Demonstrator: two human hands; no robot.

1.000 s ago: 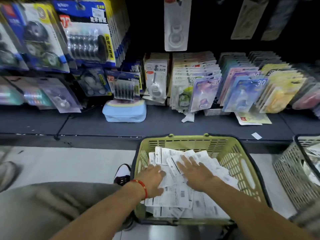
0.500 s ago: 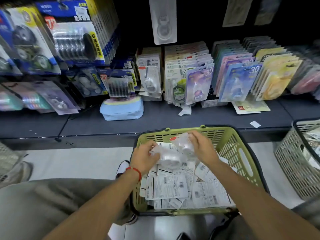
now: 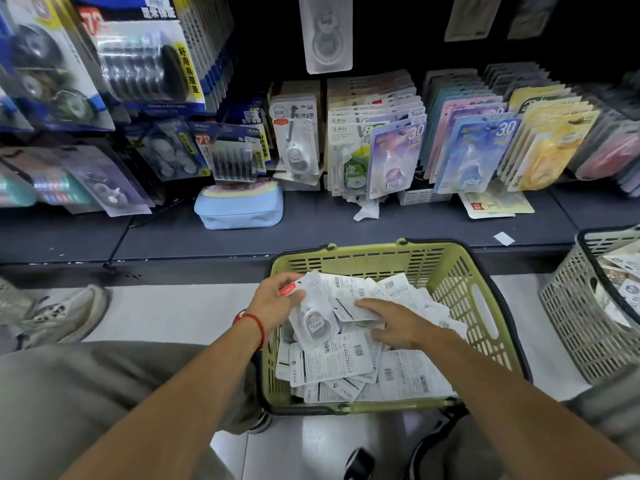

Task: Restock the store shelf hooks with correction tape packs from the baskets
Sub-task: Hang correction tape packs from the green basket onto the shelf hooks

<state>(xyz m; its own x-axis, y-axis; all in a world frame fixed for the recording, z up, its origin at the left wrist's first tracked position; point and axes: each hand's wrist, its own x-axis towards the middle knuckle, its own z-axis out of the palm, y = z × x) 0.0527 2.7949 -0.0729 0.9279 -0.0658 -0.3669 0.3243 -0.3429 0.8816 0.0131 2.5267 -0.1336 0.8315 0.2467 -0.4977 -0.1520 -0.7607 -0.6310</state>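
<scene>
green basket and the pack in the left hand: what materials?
Green basket: looks like moulded plastic, matte, with slotted lattice walls and a cut-out handle. Correction tape pack held by the left hand: apparently a printed card with a clear, glossy plastic blister over the dispenser; highlights suggest thin film.

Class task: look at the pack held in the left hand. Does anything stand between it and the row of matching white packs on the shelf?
Nothing visible blocks it. The left hand grips the correction tape pack above the green basket; open air and bare shelf lie between it and the matching white packs.
</scene>
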